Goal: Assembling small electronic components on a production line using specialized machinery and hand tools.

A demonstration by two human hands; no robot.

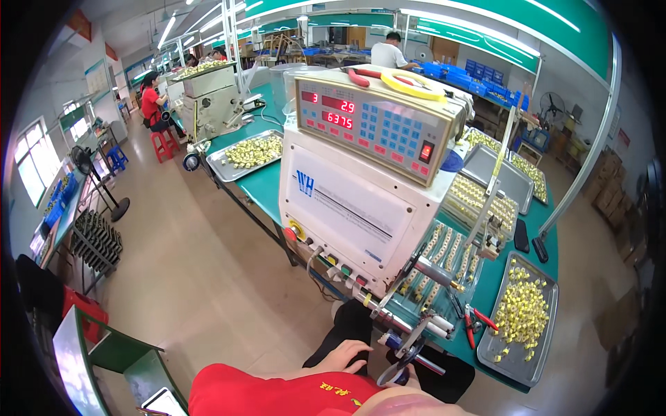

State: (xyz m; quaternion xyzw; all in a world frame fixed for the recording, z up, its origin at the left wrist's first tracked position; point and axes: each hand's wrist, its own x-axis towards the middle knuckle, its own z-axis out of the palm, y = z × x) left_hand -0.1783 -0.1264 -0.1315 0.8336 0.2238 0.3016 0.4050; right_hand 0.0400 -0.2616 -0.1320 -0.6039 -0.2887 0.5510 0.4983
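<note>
My left hand (345, 356) lies on my dark-trousered lap, its fingers stretched toward the right, with nothing seen in it. Close to the front of a white winding machine (340, 208), my right hand (414, 378) is mostly hidden behind a grey handwheel (406, 358) and a dark blue knob. Whether it grips the knob cannot be made out. Above the wheel, a metal shaft and white rollers (438, 326) stick out from the machine. A control box (368, 128) with red lit digits and blue keys sits on top.
A metal tray (548, 333) of small yellow-and-white bobbins stands at the right of the green table. Red-handled pliers (472, 324) lie beside it. Rows of bobbins fill a clear tray (444, 260). Another bobbin tray (218, 166) is at left. A person in red (150, 100) sits far left.
</note>
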